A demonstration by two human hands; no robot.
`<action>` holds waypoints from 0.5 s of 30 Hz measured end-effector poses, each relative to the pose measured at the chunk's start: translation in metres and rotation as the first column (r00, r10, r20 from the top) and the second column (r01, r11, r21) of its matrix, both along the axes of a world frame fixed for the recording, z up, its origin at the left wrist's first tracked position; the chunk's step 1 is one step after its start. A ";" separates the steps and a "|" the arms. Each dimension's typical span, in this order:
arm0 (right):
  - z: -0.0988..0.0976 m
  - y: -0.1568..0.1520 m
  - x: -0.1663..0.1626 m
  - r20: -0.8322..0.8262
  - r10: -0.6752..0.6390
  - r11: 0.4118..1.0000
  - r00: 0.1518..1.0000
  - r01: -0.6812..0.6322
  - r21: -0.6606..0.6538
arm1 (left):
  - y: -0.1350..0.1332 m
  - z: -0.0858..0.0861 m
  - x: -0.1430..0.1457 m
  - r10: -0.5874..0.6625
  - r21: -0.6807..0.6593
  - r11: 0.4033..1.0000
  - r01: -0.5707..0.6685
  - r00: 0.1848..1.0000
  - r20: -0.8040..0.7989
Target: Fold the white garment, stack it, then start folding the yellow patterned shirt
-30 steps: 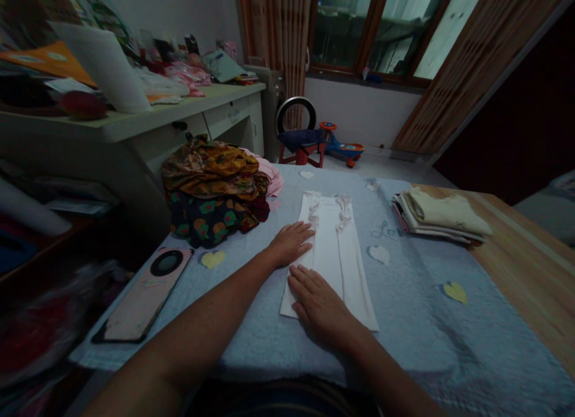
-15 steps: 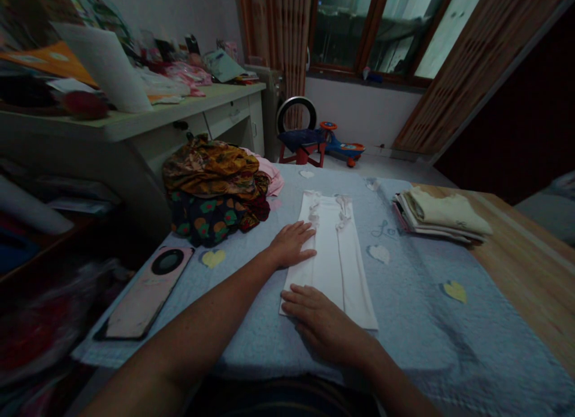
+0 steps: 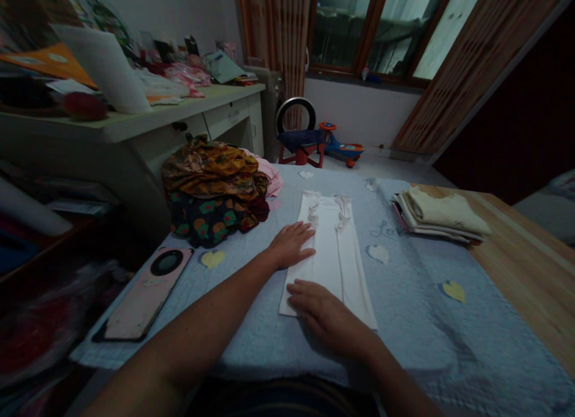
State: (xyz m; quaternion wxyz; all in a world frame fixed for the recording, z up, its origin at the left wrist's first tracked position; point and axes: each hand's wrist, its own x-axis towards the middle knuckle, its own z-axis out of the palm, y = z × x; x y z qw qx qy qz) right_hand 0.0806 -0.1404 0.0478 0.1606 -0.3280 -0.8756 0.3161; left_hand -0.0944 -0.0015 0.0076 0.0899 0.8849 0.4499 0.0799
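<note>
The folded white garment with ruffled trim [image 3: 329,252] lay lengthwise on the pale-blue heart-patterned cloth [image 3: 413,297], the left hand [image 3: 291,244], thumb spread, over its left edge, while the right hand [image 3: 321,312], fingers extended, gripping nothing, had just slid nearward, apparently smoothing it.

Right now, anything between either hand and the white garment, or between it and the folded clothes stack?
Nothing visible. Left hand lies on the white garment at its left edge, right hand over its near end. From garment to folded clothes stack, just blue blanket.
</note>
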 end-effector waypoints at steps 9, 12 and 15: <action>0.009 -0.006 0.004 -0.017 0.142 0.986 0.990 -0.143 -0.085 | 0.000 -0.001 0.000 -0.005 0.029 1.000 0.005 1.000 0.004; 0.011 -0.004 0.007 -0.050 0.173 0.977 0.984 -0.178 -0.120 | 0.000 -0.002 0.000 -0.006 0.046 0.999 0.005 1.000 0.007; 0.007 0.000 0.009 -0.079 0.099 0.991 0.992 -0.105 -0.081 | 0.000 -0.004 0.000 -0.021 0.052 0.998 0.019 0.999 0.027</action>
